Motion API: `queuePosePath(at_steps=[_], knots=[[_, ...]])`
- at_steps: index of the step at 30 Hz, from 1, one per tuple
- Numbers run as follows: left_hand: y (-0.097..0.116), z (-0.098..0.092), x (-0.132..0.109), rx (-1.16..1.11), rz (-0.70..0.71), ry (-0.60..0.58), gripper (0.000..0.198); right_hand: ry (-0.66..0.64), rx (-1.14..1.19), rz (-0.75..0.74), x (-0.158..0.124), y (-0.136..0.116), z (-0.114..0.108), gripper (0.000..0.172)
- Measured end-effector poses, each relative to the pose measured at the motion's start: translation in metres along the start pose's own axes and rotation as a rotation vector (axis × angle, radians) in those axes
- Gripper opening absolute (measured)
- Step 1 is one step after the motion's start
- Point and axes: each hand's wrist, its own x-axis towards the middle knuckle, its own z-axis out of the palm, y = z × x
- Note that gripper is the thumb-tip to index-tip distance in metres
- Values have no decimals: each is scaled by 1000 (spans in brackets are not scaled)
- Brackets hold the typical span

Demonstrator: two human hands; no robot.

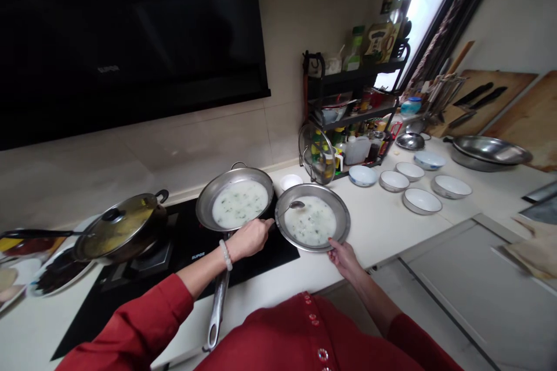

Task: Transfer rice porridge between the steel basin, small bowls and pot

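Note:
My left hand (251,239) grips the handle of a metal spoon (292,206) whose bowl hovers over the far edge of a round steel plate (343,217) filled with white soup with green flecks. My right hand (342,256) holds that plate by its near rim, at the front of the white counter. Just left of the plate, a steel pan (209,197) with the same white soup sits on the black cooktop (183,243), its long handle (217,307) pointing toward me under my left forearm.
A lidded wok (117,229) stands on the left burner, with plates of food at far left. Several empty white bowls (421,200) sit on the counter to the right. Behind are a glass lid (317,153), a black spice rack (352,110), a large steel basin (487,152) and cutting boards.

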Motion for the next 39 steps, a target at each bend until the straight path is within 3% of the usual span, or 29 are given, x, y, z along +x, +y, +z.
queuePosePath(at_steps=[3,9,11,15,23,31,39], knots=[[-5,-11,-5,-121,5,104,30,0,-5,-2,-1,-1,0,37],[-41,-48,-15,-910,-436,259,27,2,-13,3,-3,-2,1,36],[-56,-55,-19,-970,-522,300,25,6,-15,6,-3,-3,2,36],[-77,-54,-20,-862,-680,327,8,9,-14,8,-2,-3,2,36],[-90,-38,3,-944,-724,320,13,16,-18,5,-2,-2,2,34],[-98,-56,0,-1346,-742,178,10,8,-3,-10,0,0,1,33],[-104,-64,-14,-1631,-721,132,19,1,-18,-9,1,1,0,33]])
